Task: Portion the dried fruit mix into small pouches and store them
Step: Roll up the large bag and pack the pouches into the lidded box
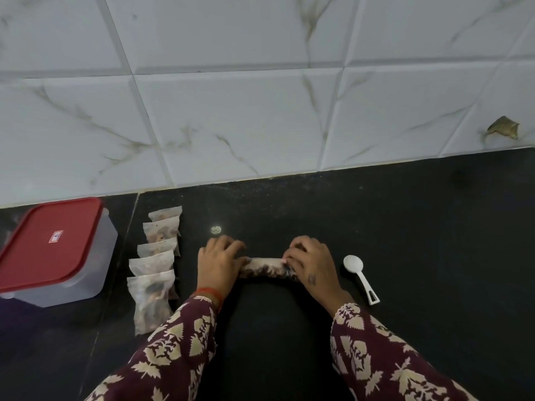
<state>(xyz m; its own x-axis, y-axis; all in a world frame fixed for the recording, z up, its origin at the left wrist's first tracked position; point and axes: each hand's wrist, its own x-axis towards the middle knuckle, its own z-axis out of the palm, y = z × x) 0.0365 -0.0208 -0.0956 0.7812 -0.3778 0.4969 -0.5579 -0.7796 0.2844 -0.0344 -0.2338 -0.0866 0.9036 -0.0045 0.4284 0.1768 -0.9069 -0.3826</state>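
Red plastic catches my eye first at the left edge of the frame: the lid of one translucent storage container (pixel 55 250), shut, standing on the black countertop (pixel 405 227) with its left side cut off by the frame. Just to its right I count five small filled pouches (pixel 155 273) lying in an overlapping column, each a pale, see-through sachet with brown fruit pieces showing through; the lowest one is partly covered by my left sleeve (pixel 173 351).

At centre, slightly below the middle of the frame, the bag of dried fruit mix (pixel 267 267) lies on the counter as a tight horizontal roll, clear plastic with dark, clumped fruit inside. My left hand (pixel 220 264) curls over its left end and my right hand (pixel 314 266) pinches its right end, fingers bent down onto the plastic. Both ends of the roll are hidden under my hands, so I cannot tell how it is closed or how much mix it holds.

Right of my right hand lies one white plastic spoon (pixel 360 277), bowl toward the wall, not touching anything. At the far right, on the marbled wall tiles (pixel 260 111), a single brownish patch (pixel 503 128) shows that I cannot identify.
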